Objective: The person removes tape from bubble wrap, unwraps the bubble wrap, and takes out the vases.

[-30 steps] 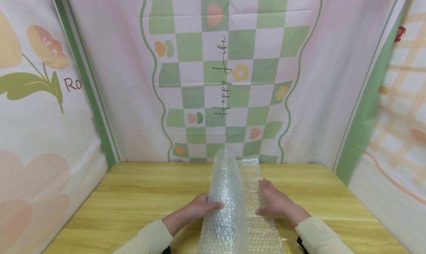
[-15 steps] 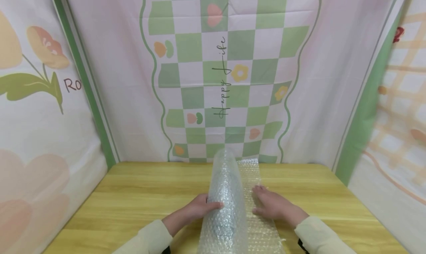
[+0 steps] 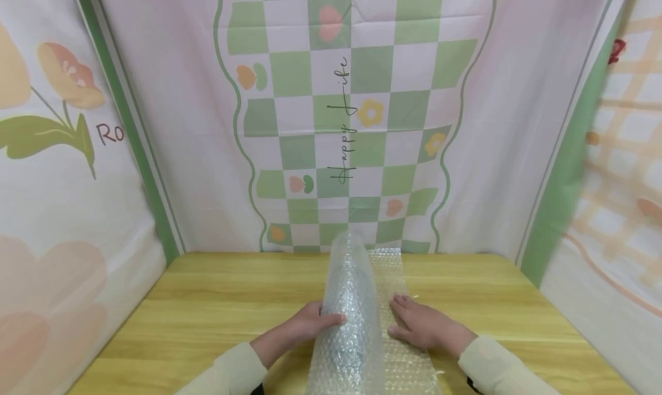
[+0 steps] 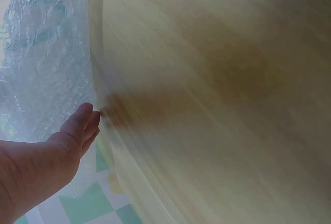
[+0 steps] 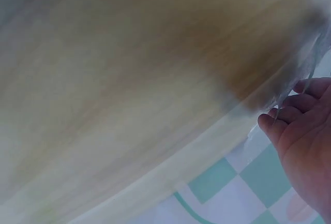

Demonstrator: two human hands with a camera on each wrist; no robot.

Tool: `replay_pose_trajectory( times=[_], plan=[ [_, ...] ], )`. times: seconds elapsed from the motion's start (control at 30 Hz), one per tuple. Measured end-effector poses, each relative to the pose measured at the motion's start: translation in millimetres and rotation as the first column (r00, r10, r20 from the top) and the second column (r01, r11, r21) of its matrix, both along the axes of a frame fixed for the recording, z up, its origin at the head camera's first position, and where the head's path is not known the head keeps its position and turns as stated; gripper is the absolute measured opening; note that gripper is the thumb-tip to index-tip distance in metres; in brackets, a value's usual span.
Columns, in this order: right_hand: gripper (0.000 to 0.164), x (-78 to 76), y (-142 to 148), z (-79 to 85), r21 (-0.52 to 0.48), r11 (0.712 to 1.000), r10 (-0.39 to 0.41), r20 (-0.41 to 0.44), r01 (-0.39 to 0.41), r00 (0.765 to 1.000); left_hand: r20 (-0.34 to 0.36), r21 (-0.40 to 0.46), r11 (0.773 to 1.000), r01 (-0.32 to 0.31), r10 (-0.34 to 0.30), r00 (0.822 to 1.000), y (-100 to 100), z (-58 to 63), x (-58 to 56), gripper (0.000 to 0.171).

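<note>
A clear roll of bubble wrap (image 3: 349,349) lies lengthwise on the wooden table, pointing away from me. My left hand (image 3: 310,321) holds its left side, with the thumb over the top and most of the fingers hidden. In the left wrist view, that hand's fingers (image 4: 77,123) lie along the shiny bubble wrap (image 4: 44,74). A loose flap of the wrap (image 3: 411,369) spreads flat to the right of the roll. On this flap my right hand (image 3: 423,325) rests with extended fingers; the right wrist view shows its fingertips at the plastic's edge.
The wooden table (image 3: 222,291) reaches back to a printed cloth (image 3: 295,113) with green checks. Similar cloths hang at the left (image 3: 57,211) and the right (image 3: 615,199). The far end of the roll comes close to the back cloth.
My right hand has moved left and slightly toward me over the flap, closer to the roll, and come down onto it. The left hand and the roll have stayed in place.
</note>
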State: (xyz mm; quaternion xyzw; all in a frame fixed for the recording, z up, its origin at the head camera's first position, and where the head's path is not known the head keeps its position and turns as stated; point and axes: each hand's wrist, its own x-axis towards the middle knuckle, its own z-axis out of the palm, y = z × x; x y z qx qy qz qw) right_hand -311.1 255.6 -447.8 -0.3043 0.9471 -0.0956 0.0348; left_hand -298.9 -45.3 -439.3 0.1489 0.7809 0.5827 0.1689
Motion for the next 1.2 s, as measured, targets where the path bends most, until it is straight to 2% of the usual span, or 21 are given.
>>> replay_pose_trajectory(
  times=[0.23, 0.53, 1.2],
  plan=[
    [0.078, 1.4, 1.6, -3.4, 0.011, 1.000, 0.012, -0.007, -0.012, 1.000, 0.006, 0.013, 1.000, 0.017, -0.017, 1.000, -0.7, 0.2, 0.1, 0.060],
    [0.076, 3.2, 1.2, -4.0, -0.024, 0.999, 0.030, -0.041, -0.031, 0.999, 0.015, 0.011, 1.000, 0.025, -0.025, 1.000, -3.9, -3.5, -2.2, 0.061],
    [0.077, 2.7, 2.6, -7.0, -0.051, 0.998, 0.030, -0.026, -0.031, 0.999, 0.018, 0.042, 0.997, 0.058, -0.059, 0.998, -3.8, -5.0, -3.8, 0.066]
  ],
)
